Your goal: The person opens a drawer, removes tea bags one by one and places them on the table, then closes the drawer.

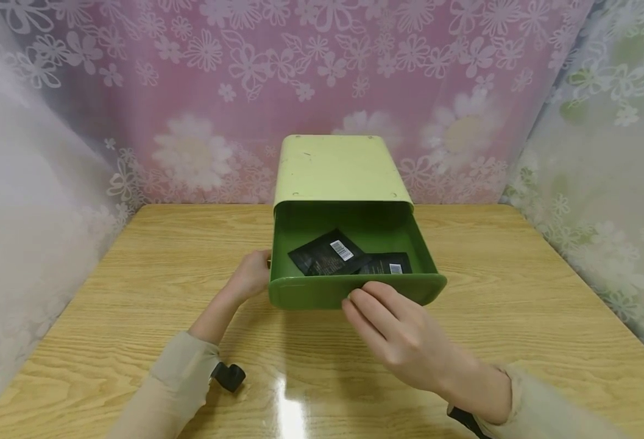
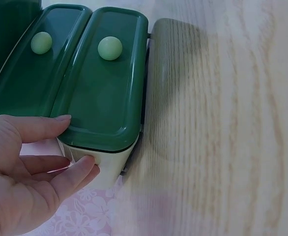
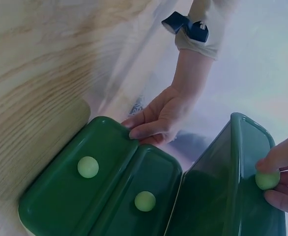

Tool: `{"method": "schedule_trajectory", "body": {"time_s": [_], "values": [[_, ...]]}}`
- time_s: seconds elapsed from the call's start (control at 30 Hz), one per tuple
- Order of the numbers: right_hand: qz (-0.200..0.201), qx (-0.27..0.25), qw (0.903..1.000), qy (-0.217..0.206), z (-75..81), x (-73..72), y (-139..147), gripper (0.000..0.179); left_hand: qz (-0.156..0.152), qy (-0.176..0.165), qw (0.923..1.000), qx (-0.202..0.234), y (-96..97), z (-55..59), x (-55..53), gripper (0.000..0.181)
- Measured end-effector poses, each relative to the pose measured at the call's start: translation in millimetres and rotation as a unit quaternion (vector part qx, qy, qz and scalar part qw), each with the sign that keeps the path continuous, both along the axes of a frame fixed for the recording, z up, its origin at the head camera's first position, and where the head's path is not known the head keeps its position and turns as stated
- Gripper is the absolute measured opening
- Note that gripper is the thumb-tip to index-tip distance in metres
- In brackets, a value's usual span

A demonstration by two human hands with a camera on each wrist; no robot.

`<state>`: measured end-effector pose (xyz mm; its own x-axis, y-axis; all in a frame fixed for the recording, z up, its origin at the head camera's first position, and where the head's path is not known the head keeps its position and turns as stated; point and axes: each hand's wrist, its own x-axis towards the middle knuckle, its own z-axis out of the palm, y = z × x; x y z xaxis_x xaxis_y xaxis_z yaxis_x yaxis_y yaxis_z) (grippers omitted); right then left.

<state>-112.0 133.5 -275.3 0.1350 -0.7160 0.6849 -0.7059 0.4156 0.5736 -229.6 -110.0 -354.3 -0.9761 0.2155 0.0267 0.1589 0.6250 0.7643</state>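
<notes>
A small drawer cabinet (image 1: 338,167) with a pale yellow-green body and green drawers stands on the table. Its top drawer (image 1: 305,294) is pulled out towards me. Inside lie two flat black packets (image 1: 322,256) with white barcode labels, partly overlapping. My right hand (image 1: 404,335) pinches the round pale-green knob (image 3: 267,180) on that drawer's front. At the cabinet's lower left front corner, my left hand (image 2: 21,182) holds on, thumb at the front edge and fingers against the side. Two lower drawers (image 2: 102,88) are closed, each with its own round knob.
The wooden table (image 1: 179,256) extends around the cabinet. A pink flowered curtain (image 1: 245,91) hangs behind it, with pale flowered curtains (image 1: 618,152) at both sides. Each wrist carries a black device (image 1: 228,376).
</notes>
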Motion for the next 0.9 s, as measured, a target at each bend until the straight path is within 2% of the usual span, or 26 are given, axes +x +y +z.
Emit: {"method": "schedule_trajectory", "body": {"time_s": [0.37, 0.63, 0.8, 0.9], "values": [[0.011, 0.015, 0.9998, 0.010, -3.5, 8.8, 2, 0.026, -0.004, -0.006, 0.9998, 0.017, 0.5, 0.4, 2.6, 0.017], [0.033, 0.029, 0.9983, 0.039, -9.1, 5.9, 3, 0.027, -0.010, 0.005, 0.9999, 0.010, -0.9, 1.1, 3.1, 0.015], [0.039, 0.034, 0.9977, 0.043, -12.0, 5.2, 3, 0.028, -0.013, 0.015, 0.9997, 0.012, -0.9, -1.2, 1.0, 0.011], [0.056, 0.029, 0.9973, 0.036, -9.9, 5.2, 4, 0.028, -0.011, 0.018, 0.9997, 0.013, -0.3, -1.2, 0.8, 0.010]]}}
